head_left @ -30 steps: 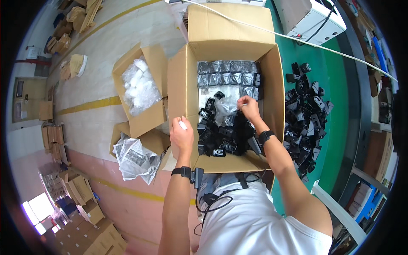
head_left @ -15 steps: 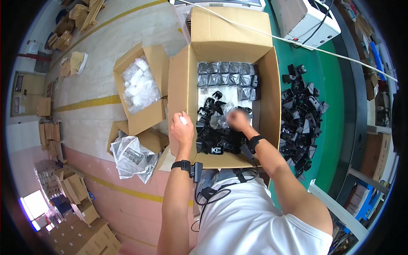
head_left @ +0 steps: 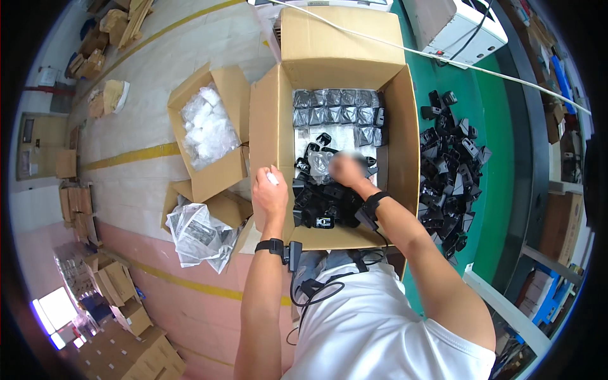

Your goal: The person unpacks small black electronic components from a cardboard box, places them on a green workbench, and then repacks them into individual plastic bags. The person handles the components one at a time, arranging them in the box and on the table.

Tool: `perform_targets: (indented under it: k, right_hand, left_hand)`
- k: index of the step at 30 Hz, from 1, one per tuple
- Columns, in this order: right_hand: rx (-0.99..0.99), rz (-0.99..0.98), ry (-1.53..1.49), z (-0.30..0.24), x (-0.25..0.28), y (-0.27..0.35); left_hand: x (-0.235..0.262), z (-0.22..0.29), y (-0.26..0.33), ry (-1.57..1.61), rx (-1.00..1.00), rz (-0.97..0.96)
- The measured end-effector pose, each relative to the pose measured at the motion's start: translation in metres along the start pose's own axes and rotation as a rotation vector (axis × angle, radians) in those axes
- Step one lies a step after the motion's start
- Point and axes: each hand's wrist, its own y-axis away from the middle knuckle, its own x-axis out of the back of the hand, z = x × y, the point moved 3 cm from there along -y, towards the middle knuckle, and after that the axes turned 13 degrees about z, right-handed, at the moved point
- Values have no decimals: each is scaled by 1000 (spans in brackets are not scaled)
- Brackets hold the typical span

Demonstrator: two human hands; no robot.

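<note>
A large open cardboard box (head_left: 398, 158) stands before me. My left hand (head_left: 271, 193) is closed around a small white object (head_left: 272, 178) at the box's left wall; most of that object is hidden in the fist. Inside the box, my right hand (head_left: 348, 170) is against a crumpled clear plastic bag (head_left: 318, 163). Motion smears its fingers, so their grip does not show. Loose black plastic housings (head_left: 323, 221) lie jumbled under and around this hand. Farther back, black pieces in clear wrap (head_left: 332, 116) sit in neat rows.
Many black parts (head_left: 453, 183) are heaped on the green surface to the right. On the left are a carton (head_left: 233, 85) of white wrapped items and another carton (head_left: 180, 190) with a plastic bag (head_left: 201, 237) hanging out. A pale cord (head_left: 468, 66) crosses above the box's far flap.
My right hand has shifted slightly left and away from me, its wrist turning. The clear plastic bag has moved left too. My left hand has stayed in place.
</note>
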Motion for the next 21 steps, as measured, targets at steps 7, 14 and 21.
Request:
perform_targets:
  k: [7, 14, 21]
  right_hand:
    - [-307, 53, -233, -9, 27, 1]
    - [-59, 134, -32, -27, 6, 39]
    - [-482, -167, -915, -12, 25, -6]
  left_hand:
    - [3, 1, 0, 25, 4, 29]
    - [1, 3, 0, 33, 4, 38]
    - [4, 1, 0, 23, 29, 27]
